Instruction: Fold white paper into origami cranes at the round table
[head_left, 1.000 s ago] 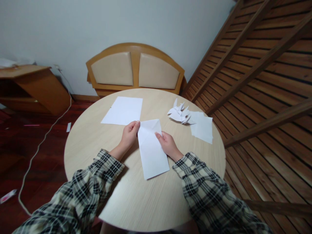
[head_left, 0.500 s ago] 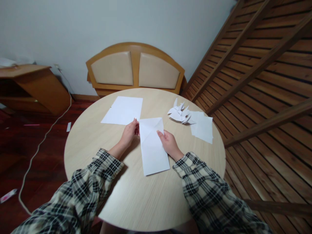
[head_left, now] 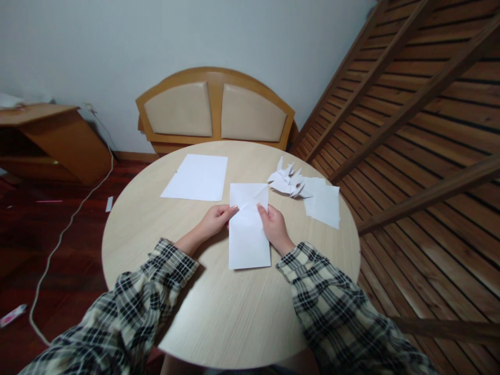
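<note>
Between my hands is a folded sheet of white paper (head_left: 250, 239), an upright rectangle with diagonal creases across its upper part. My left hand (head_left: 215, 221) pinches its left edge, thumb on top and the other fingers mostly hidden beneath. On the opposite edge my right hand (head_left: 274, 225) grips it the same way, thumb pressed on the face. Beyond my left hand lies a flat stack of white paper (head_left: 197, 177). To the right of the held sheet sit several folded white paper pieces with pointed tips (head_left: 288, 180), touching some smaller white sheets (head_left: 326, 203).
A round light-wood table (head_left: 226, 323) bears all the paper. Behind it stands a padded wooden headboard (head_left: 216, 104) against the wall. Slatted wood (head_left: 429, 156) rises along the right. On the left are a wooden cabinet (head_left: 70, 140) and a white cable (head_left: 62, 239) on the floor.
The folded paper has turned slightly to stand straighter and shifted a little away from me. My left hand has moved down its edge and now has the thumb on top.
</note>
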